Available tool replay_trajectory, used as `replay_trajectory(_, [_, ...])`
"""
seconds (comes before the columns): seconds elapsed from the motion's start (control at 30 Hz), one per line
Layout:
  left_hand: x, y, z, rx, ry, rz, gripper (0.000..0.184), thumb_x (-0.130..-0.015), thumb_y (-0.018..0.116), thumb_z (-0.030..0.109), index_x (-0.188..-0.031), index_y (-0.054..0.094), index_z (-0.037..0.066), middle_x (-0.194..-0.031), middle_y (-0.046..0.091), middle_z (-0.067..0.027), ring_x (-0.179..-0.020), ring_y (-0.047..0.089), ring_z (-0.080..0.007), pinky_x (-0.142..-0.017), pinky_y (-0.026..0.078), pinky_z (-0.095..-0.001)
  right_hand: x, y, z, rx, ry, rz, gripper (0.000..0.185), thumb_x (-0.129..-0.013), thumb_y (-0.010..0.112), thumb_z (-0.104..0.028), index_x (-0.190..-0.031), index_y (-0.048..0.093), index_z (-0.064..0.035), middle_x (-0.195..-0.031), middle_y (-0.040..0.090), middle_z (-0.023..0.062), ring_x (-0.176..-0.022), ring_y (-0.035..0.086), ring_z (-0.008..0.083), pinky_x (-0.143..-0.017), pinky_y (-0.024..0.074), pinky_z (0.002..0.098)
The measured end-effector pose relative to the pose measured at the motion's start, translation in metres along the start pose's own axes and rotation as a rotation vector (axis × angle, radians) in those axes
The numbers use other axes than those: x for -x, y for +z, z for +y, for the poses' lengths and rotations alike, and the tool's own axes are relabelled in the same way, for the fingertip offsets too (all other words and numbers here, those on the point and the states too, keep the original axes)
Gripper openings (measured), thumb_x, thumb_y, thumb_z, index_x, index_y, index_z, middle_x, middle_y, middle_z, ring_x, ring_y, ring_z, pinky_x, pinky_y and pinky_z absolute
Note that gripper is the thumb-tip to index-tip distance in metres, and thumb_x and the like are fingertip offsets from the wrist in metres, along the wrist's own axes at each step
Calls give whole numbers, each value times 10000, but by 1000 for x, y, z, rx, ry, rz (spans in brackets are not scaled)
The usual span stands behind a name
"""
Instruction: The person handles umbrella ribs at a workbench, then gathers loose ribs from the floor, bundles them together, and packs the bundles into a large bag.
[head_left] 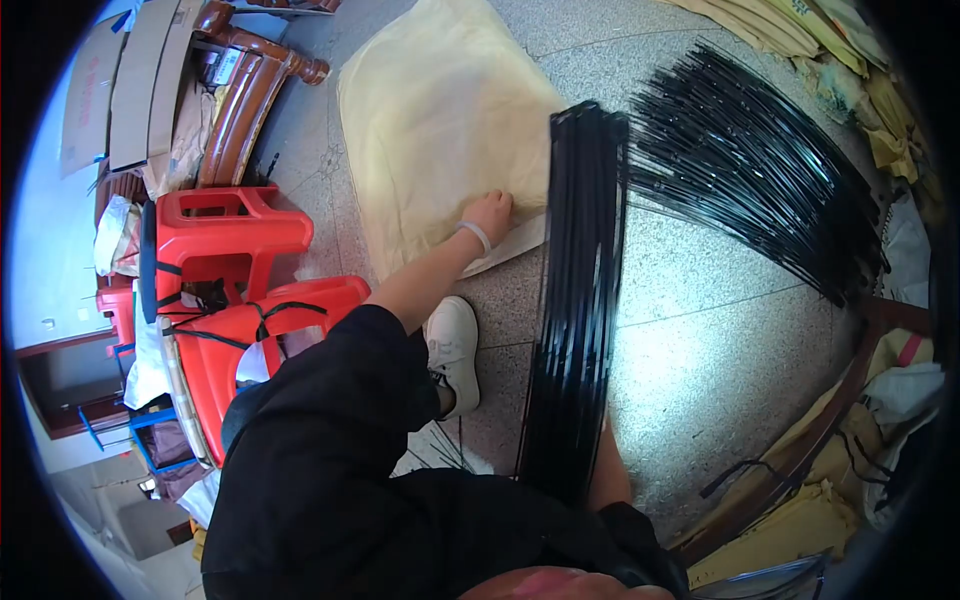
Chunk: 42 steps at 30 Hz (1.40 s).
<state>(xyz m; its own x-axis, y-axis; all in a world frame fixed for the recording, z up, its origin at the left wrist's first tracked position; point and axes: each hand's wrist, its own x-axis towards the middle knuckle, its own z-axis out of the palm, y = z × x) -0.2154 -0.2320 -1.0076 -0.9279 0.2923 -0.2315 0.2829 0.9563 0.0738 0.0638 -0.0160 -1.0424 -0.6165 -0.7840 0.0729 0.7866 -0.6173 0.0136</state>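
Note:
My left hand (486, 215), a pale band round its wrist, is closed on the near edge of a cream-coloured sack (440, 110) lying flat on the floor. In front of my body a long, tight bundle of thin black strips (580, 290) points away from me. My right forearm (607, 470) goes behind this bundle and holds it, but the fingers are hidden. To the right, a loose, fanned-out pile of similar black strips (760, 180) lies on the floor, its near side close to the bundle's far end.
Red plastic stools (235, 235) with black cords stand at left, near cardboard (135, 90) and brown glossy wooden parts (245, 105). My white shoe (453, 350) is on the speckled tile floor (700, 380). Crumpled brown wrapping (780, 540) and sacks line the right side.

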Motion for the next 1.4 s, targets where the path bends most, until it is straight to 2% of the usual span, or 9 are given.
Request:
replay_trajectory(0.07, [-3,15,-14,-35,20,-47,259,-790,592,211,-983,527,50,-978,525,-165,-877,536,-317,-774,467,-409,5,2,10,-6,18,-19,895,-610,826,-330,-1309,411,46,-1265,514,172,-1130,532,271,-954,436,395])
replay_trajectory(0.17, [-8,56,-40,-243,539,373,155,-816,557,177,-894,541,44,-827,542,-134,-690,553,-275,-670,489,-383,11,6,23,-10,39,-50,902,-607,828,-328,-1312,408,47,-1272,508,173,-1141,525,272,-963,427,396])
replay_trajectory(0.5, [-59,102,-155,912,-139,-53,249,-932,471,262,-988,566,39,-923,614,-115,-815,606,-240,-741,484,-330,18,24,40,-5,99,-154,926,-599,834,-325,-1324,396,50,-1299,489,177,-1175,501,275,-993,398,399])
replay_trajectory(0.57, [-26,-68,-31,433,-75,151,228,-904,502,251,-943,525,28,-671,575,-138,-664,606,-259,-620,473,-387,17,21,42,-15,95,-165,931,-597,835,-324,-1327,393,50,-1303,486,177,-1182,495,275,-997,391,398])
replay_trajectory(0.73, [0,-192,-6,202,224,66,256,-831,612,216,-978,523,26,-675,593,-187,-635,604,-362,-603,478,-409,6,19,42,-23,88,-188,956,-591,840,-321,-1339,376,50,-1321,468,177,-1212,465,277,-1020,355,397])
replay_trajectory(0.83, [12,-216,-3,154,324,394,248,-780,640,166,-968,545,35,-632,565,-194,-584,575,-386,-537,464,-400,-5,19,37,-14,82,-196,970,-587,843,-320,-1347,365,51,-1332,458,177,-1231,447,277,-1034,333,395])
replay_trajectory(1.17, [25,-239,-4,181,377,430,230,-745,603,68,-968,573,17,-571,511,-170,-524,579,-320,-499,448,-364,-125,4,-37,122,-69,-200,882,-661,783,-319,-1340,368,62,-1320,473,177,-1195,490,294,-1027,373,401])
replay_trajectory(1.27, [21,-247,-4,240,411,405,147,-763,619,123,-879,545,72,-621,546,-164,-576,579,-348,-516,456,-413,-244,84,-142,305,-432,500,534,-852,592,-243,-1316,446,-24,-1212,558,85,-1063,562,211,-935,456,348])
replay_trajectory(1.4, [7,-249,-7,296,399,330,126,-782,594,155,-856,524,82,-626,573,-147,-565,581,-338,-512,461,-418,-283,16,-194,735,-640,570,379,-938,476,-206,-1253,502,1,-1184,577,128,-1103,539,226,-962,414,325])
